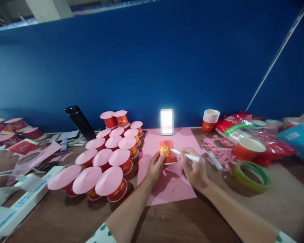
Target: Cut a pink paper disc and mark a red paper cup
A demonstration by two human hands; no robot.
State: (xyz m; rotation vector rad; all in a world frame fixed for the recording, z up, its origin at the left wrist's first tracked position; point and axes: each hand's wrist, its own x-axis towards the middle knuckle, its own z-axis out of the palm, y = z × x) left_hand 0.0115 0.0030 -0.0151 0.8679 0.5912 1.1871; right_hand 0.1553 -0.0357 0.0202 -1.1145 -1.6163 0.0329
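Note:
My left hand (155, 167) grips the side of a red paper cup (168, 152) with yellow lettering, its wider rim facing down toward me. In my right hand (195, 170) is a white pen (188, 155), its tip close to the cup's right side; whether it touches I cannot tell. Beneath both lies a sheet of pink paper (150, 148) with a round outline partly hidden by the cup and hands. To the left stand several red cups topped with pink paper discs (108, 180).
A black bottle (79, 122) and a white power strip (27, 199) are at left, near another person's hand (1, 165). At right are stacked paper cups (210, 120), pink scraps (219, 148), a tape roll (253, 177) and a red cup bag (273, 143). A blue partition (152, 67) rises behind.

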